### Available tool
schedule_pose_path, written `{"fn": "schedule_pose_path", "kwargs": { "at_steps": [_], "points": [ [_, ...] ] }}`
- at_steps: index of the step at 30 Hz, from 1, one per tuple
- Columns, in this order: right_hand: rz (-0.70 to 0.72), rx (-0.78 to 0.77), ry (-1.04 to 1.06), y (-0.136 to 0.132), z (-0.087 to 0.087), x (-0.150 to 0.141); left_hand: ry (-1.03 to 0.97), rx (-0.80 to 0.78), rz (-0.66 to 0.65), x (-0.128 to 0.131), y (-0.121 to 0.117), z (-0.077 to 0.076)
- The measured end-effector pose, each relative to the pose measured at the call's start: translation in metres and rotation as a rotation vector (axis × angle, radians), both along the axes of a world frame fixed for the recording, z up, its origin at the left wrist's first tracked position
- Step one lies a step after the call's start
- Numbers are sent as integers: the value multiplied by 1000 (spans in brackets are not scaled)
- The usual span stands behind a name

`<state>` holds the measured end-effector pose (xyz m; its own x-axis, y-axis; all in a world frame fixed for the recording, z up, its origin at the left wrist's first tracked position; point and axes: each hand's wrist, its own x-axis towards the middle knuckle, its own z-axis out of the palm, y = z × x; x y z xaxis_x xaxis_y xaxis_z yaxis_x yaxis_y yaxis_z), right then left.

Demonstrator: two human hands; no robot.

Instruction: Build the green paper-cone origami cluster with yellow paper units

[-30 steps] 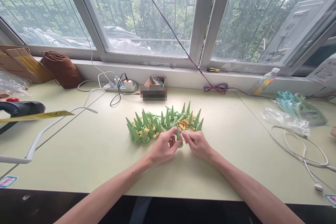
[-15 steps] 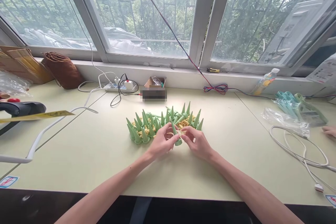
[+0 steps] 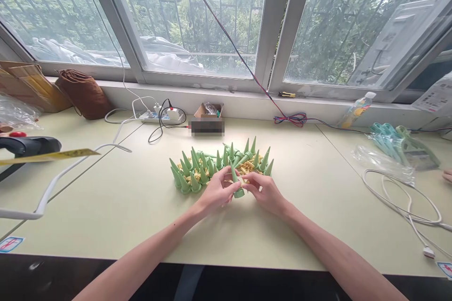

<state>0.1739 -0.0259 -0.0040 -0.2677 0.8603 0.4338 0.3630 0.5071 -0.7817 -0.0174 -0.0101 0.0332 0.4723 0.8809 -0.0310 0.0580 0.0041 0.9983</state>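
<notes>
A pile of green cone-shaped plastic spikes (image 3: 197, 169) mixed with small yellow parts (image 3: 249, 165) lies on the pale green table (image 3: 123, 197). My left hand (image 3: 215, 193) pinches one green cone (image 3: 237, 183), tip up and tilted slightly left, just in front of the pile. My right hand (image 3: 266, 192) meets it from the right, fingers pinched at the cone's side, apparently on a small yellow piece too small to make out clearly.
A power strip with cables (image 3: 164, 115) and a small cardboard box (image 3: 209, 110) sit near the window sill. A white cable (image 3: 406, 197) and plastic bag (image 3: 383, 160) lie right; another person's fingers (image 3: 447, 176) show at the right edge. A brown pouch (image 3: 83, 94) and black tool (image 3: 28, 146) lie left.
Both hands have moved slightly toward the pile with the cone, which has tipped a little to the left. The other person's hand at the right edge has drawn back.
</notes>
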Motion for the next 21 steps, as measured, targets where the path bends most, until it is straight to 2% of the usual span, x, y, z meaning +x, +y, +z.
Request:
{"fn": "schedule_pose_path", "kwargs": {
  "at_steps": [12, 21],
  "points": [
    [-3, -9, -73, 0, 0, 1, 68, 157, -5, 0, -2, -3],
    [24, -4, -117, 0, 0, 2, 64, 142, -17, 0, -2, -3]
  ]
}}
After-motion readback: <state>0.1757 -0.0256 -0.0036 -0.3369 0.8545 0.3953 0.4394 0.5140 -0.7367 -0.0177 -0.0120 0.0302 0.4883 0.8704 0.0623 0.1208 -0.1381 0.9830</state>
